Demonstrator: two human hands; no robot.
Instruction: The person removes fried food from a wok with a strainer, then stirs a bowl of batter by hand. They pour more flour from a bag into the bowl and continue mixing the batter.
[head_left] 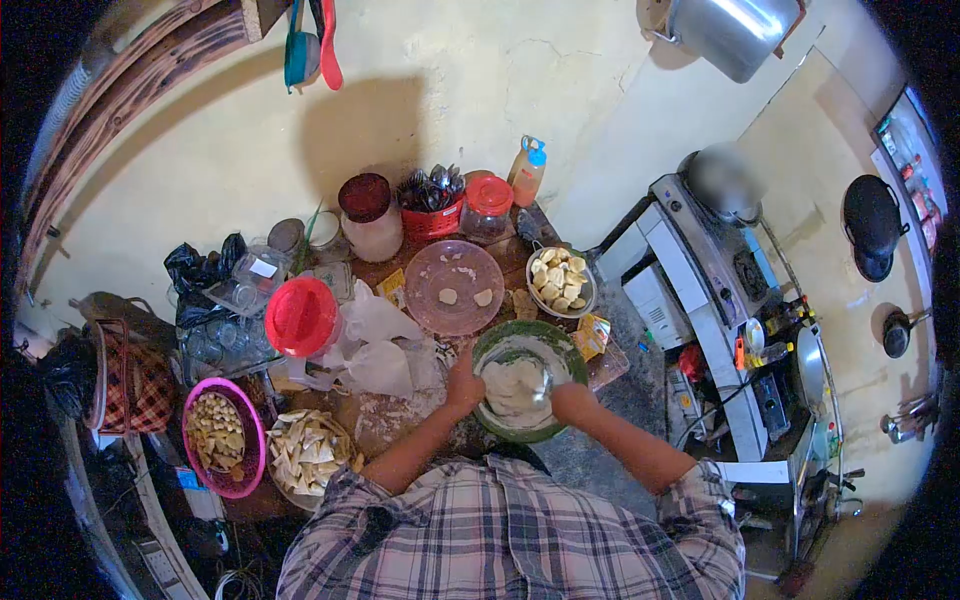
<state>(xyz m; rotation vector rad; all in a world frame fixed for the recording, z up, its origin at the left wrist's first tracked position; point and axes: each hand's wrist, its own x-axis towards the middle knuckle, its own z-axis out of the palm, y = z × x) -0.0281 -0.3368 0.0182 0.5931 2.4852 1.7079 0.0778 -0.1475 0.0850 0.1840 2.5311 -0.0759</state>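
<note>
A green bowl [487, 423] with pale batter [513, 392] inside stands near the table's front edge. My left hand [465, 383] is closed on the bowl's left rim. On the right side, my right hand [573, 403] is closed round the handle of a metal spoon [541, 388], whose end is in the batter. Behind the bowl lies a pinkish plastic basin [455, 262] with a few pale pieces in it. A strainer [590, 300] full of pale yellow pieces sits behind and to the right.
Left of the bowl are plastic bags [382, 368], a red-lidded container [302, 317], a pink basket [262, 450] and a heaped plate of pale pieces [308, 455]. Jars [371, 225] stand at the back. A stove [720, 265] is on the right.
</note>
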